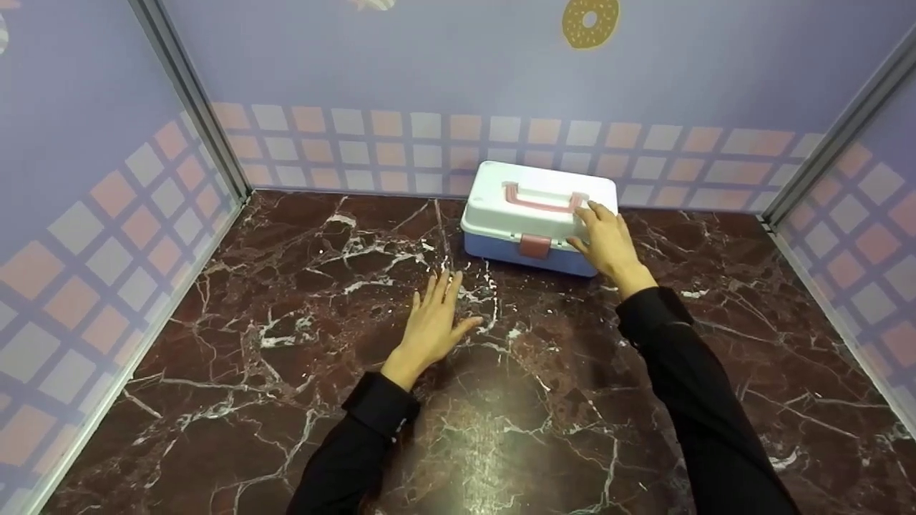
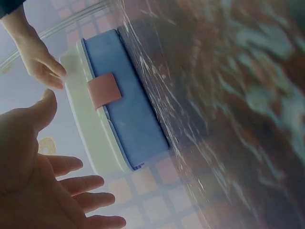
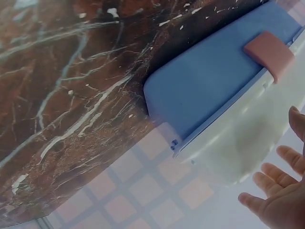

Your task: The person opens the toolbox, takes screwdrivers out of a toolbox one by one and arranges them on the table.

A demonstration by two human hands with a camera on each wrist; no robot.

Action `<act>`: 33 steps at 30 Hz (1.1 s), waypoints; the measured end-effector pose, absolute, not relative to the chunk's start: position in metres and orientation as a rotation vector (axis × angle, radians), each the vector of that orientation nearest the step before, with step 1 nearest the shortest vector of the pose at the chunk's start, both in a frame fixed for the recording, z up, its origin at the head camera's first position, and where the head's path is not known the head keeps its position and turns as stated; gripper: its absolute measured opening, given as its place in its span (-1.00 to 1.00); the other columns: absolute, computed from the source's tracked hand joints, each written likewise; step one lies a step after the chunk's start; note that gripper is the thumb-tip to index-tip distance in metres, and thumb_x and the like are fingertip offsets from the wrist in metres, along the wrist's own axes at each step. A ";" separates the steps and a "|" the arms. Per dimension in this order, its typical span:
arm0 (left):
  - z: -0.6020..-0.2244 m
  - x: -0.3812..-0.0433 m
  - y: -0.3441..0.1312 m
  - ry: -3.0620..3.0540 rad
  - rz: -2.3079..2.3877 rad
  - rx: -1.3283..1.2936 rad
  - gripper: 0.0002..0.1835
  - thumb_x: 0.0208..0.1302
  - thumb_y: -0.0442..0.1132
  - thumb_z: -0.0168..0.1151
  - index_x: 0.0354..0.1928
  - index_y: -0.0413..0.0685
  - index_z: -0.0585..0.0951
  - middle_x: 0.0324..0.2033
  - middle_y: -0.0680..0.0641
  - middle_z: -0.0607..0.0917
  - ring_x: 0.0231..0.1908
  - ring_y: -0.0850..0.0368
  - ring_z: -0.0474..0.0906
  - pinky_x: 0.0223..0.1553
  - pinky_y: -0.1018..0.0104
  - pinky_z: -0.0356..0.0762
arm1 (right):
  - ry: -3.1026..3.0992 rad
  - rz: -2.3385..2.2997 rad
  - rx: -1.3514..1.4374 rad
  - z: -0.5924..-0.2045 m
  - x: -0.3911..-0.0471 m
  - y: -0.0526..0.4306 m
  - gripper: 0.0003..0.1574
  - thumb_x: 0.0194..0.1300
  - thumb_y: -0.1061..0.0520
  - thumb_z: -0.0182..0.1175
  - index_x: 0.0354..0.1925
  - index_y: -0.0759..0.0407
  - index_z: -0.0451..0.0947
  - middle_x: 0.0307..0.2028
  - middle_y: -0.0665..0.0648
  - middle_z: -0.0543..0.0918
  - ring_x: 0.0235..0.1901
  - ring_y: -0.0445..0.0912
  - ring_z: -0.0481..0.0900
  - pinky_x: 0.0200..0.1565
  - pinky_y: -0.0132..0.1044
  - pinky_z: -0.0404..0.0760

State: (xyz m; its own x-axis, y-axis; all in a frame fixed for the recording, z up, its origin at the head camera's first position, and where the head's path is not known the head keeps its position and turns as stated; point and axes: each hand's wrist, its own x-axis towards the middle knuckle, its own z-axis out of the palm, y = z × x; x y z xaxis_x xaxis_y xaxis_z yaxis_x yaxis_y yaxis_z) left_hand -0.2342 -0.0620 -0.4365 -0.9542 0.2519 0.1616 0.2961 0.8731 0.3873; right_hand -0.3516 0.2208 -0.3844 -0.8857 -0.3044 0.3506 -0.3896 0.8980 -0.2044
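A plastic storage box (image 1: 533, 214) with a white lid, blue base, pink latch (image 1: 534, 245) and pink carrying handle (image 1: 540, 206) stands near the back wall, its lid down. My right hand (image 1: 607, 243) is at the right front of the lid, fingers spread, fingertips close to the handle's right end. In the right wrist view, the fingers (image 3: 276, 181) of that hand are extended beside the white lid. My left hand (image 1: 431, 325) is over the tabletop in front of the box's left side, fingers straight and thumb out, holding nothing. Its palm and spread fingers (image 2: 90, 183) show in the left wrist view.
The dark red marbled tabletop (image 1: 300, 400) runs up to printed panels on three sides. A back wall (image 1: 401, 79) with a checkered band stands right behind the box. Metal corner posts (image 1: 189, 93) rise at the back left and back right.
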 end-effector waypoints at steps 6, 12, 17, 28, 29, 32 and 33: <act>-0.433 -0.236 -0.053 -2.916 -0.648 -0.452 -0.16 0.18 0.18 -0.02 0.35 -0.13 -0.05 0.31 -0.23 -0.01 0.29 -0.13 -0.12 0.21 -0.09 -0.17 | -2.672 0.442 0.513 -0.387 -0.361 0.215 -0.55 0.11 0.22 0.19 0.00 0.34 0.42 -0.03 0.39 0.42 -0.04 0.26 0.37 0.03 0.07 0.29; -0.427 -0.240 -0.045 -2.894 -0.661 -0.452 -0.18 0.18 0.14 0.00 0.34 -0.16 0.00 0.30 -0.21 0.05 0.29 -0.09 -0.08 0.22 -0.03 -0.13 | -2.630 0.494 0.469 -0.390 -0.364 0.210 -0.64 0.11 0.32 0.15 -0.08 0.35 0.42 -0.08 0.34 0.46 -0.11 0.25 0.42 -0.01 0.04 0.33; -0.420 -0.245 -0.037 -2.872 -0.674 -0.502 -0.20 0.18 0.09 0.06 0.32 -0.20 0.05 0.28 -0.23 0.09 0.28 -0.11 -0.04 0.22 -0.01 -0.10 | -2.623 0.456 0.410 -0.393 -0.362 0.206 -0.67 0.11 0.33 0.13 -0.10 0.34 0.40 -0.08 0.33 0.47 -0.11 0.25 0.43 0.01 0.07 0.32; -0.392 -0.278 -0.026 -2.818 -0.492 -0.547 -0.32 0.21 -0.03 0.08 0.25 -0.31 0.17 0.22 -0.25 0.22 0.24 -0.05 0.10 0.22 0.14 0.01 | -2.506 0.365 0.392 -0.400 -0.352 0.200 -0.74 0.07 0.31 0.18 -0.22 0.37 0.44 -0.23 0.30 0.53 -0.19 0.21 0.47 -0.17 0.00 0.46; -0.389 -0.283 -0.025 -2.797 -0.479 -0.549 -0.34 0.20 -0.05 0.09 0.23 -0.32 0.20 0.20 -0.26 0.24 0.22 -0.05 0.13 0.22 0.15 0.03 | -2.493 0.364 0.394 -0.400 -0.350 0.199 -0.74 0.07 0.30 0.18 -0.22 0.37 0.44 -0.24 0.30 0.54 -0.21 0.21 0.48 -0.18 0.00 0.46; -0.384 -0.296 -0.021 -2.752 -0.445 -0.564 -0.39 0.20 -0.10 0.11 0.19 -0.34 0.25 0.16 -0.28 0.30 0.19 -0.06 0.19 0.21 0.19 0.06 | -2.461 0.358 0.393 -0.402 -0.345 0.196 -0.75 0.05 0.31 0.19 -0.24 0.38 0.45 -0.26 0.31 0.54 -0.24 0.21 0.49 -0.18 -0.02 0.47; -0.382 -0.301 -0.019 -2.749 -0.435 -0.565 -0.40 0.20 -0.12 0.11 0.19 -0.33 0.25 0.15 -0.28 0.30 0.18 -0.06 0.19 0.21 0.19 0.07 | -2.453 0.360 0.391 -0.402 -0.344 0.195 -0.75 0.04 0.31 0.20 -0.24 0.39 0.46 -0.26 0.32 0.54 -0.24 0.21 0.49 -0.18 -0.02 0.47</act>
State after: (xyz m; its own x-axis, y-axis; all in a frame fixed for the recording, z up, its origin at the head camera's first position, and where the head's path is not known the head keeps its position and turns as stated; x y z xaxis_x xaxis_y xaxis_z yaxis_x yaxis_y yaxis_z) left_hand -0.3010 -0.0195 -0.3818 -0.8777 0.3308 0.3469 0.4217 0.8769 0.2307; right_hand -0.3438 0.1954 -0.4023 -0.7631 -0.1908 0.6175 -0.3600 0.9190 -0.1610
